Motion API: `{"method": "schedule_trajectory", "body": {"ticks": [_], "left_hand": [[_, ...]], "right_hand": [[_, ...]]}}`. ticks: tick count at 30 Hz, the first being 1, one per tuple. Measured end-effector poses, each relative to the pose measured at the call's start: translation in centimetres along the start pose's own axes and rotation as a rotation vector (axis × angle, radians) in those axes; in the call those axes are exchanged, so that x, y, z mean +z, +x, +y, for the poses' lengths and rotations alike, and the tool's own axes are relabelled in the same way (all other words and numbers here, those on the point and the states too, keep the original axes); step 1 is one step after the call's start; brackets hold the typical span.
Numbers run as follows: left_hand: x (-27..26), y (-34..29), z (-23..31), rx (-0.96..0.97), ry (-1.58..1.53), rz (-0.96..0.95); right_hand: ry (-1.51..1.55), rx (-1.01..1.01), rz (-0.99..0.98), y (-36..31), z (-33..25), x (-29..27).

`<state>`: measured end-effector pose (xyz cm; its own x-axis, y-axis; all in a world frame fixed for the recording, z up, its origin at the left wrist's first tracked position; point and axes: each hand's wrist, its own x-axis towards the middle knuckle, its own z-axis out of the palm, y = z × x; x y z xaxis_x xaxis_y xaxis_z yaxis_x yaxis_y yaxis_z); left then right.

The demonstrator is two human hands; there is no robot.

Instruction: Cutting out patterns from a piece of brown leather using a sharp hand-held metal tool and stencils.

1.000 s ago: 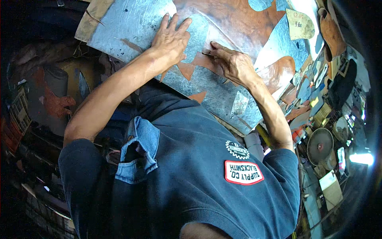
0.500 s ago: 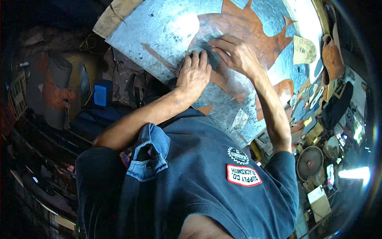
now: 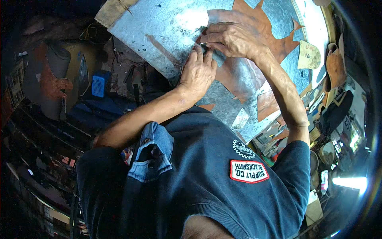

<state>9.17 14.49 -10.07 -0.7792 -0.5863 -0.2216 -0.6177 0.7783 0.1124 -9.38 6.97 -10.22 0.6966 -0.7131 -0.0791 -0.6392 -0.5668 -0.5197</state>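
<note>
The left hand [image 3: 197,75] lay at the brown leather [image 3: 259,24]'s left edge, fingers slightly apart. Over that same edge, the right hand [image 3: 235,39] pinched a slim tool [image 3: 203,44].

Two hands [image 3: 199,75] [image 3: 234,39], one metal worktop [image 3: 139,38], one blue box [image 3: 98,85] show.

The left forearm [image 3: 143,116] slants up and inward to a left hand [image 3: 198,72] laid palm down, its fingers [image 3: 192,56] pointing away from the body, while the right forearm [image 3: 283,88] leads to a right hand [image 3: 234,39] curled into a pinch (knuckles uppermost) just beyond them.
</note>
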Motion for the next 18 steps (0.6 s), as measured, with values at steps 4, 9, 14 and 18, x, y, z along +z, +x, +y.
{"method": "schedule_trajectory", "body": {"ticks": [4, 9, 14, 18], "left_hand": [[0.0, 0.1, 0.0, 0.003, -0.007, 0.008], [0.3, 0.1, -0.2, 0.025, -0.016, 0.003], [0.5, 0.1, -0.3, 0.018, -0.022, 0.061], [0.0, 0.4, -0.3, 0.025, -0.003, 0.032]], "right_hand": [[-0.012, -0.010, -0.030, 0.2, -0.3, -0.3], [-0.201, -0.104, -0.010, 0.1, -0.2, -0.2], [-0.286, -0.054, -0.004, -0.7, 0.2, -0.8], [-0.365, -0.030, 0.032, -1.2, 1.2, -1.0]]}}
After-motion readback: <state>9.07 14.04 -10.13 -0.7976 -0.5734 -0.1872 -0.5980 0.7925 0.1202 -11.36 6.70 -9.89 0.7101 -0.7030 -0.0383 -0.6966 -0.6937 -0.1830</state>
